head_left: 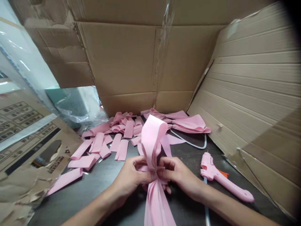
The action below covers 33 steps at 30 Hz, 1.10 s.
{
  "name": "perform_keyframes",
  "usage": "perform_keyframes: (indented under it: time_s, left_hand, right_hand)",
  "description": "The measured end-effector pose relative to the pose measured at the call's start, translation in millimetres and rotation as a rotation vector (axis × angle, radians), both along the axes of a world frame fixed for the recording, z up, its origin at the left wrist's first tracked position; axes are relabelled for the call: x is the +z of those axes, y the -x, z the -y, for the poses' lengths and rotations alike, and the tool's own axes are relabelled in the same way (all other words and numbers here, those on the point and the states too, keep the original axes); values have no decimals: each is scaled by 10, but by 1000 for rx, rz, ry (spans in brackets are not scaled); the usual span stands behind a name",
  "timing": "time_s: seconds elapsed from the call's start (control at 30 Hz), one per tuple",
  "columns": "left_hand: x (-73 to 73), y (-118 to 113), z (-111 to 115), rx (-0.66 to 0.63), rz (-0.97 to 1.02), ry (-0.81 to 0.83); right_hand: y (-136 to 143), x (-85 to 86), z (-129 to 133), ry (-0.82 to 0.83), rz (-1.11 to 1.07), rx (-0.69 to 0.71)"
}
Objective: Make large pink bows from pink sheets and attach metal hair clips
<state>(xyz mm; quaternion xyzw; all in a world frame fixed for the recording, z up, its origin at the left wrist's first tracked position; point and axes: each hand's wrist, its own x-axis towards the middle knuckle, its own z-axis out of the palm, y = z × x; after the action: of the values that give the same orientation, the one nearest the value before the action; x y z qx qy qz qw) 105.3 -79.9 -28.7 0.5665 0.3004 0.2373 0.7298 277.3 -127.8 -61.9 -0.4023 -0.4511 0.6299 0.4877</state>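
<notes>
A pink fabric bow [154, 133] stands between my two hands, gathered tight at its middle. One loop rises above the pinch, and pleated tails [158, 204] hang down toward me. My left hand [135, 174] grips the gathered middle from the left, thumb in front. From the right, my right hand [177, 174] pinches the same spot, its thumb close to the left one. A short pink strip [142, 168] runs crosswise at the pinch, partly covered by my fingers. The fingers behind the bow are mostly hidden.
Several short folded pink pieces [121, 150] lie scattered at the left and back. More gathered pink bows [188, 122] rest at the back right. A pink glue gun [216, 175] lies right of my hand, near a pale cord [196, 146]. Cardboard walls [124, 59] enclose the dark table [101, 191].
</notes>
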Motion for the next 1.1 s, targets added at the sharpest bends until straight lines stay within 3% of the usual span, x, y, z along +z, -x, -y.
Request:
perform_keyframes:
  time_s: [0.17,0.33,0.6,0.87,1.1]
  left_hand:
    - [12,-8,-11,43,-35,-65]
    - [-7,-46,-1,-59,82,18]
    - [13,-50,7,27,76,15]
    - [-69,-7,-19,-15,46,17]
    - [-58,-25,9,44,63,13]
  right_hand:
    - [5,3,0,-12,-16,-17]
    - [12,7,-27,-44,-9,-45]
    - [21,11,-1,-41,10,-6]
    - [37,-17,0,-31,2,-23]
    - [46,-22,14,-32,-6,-17]
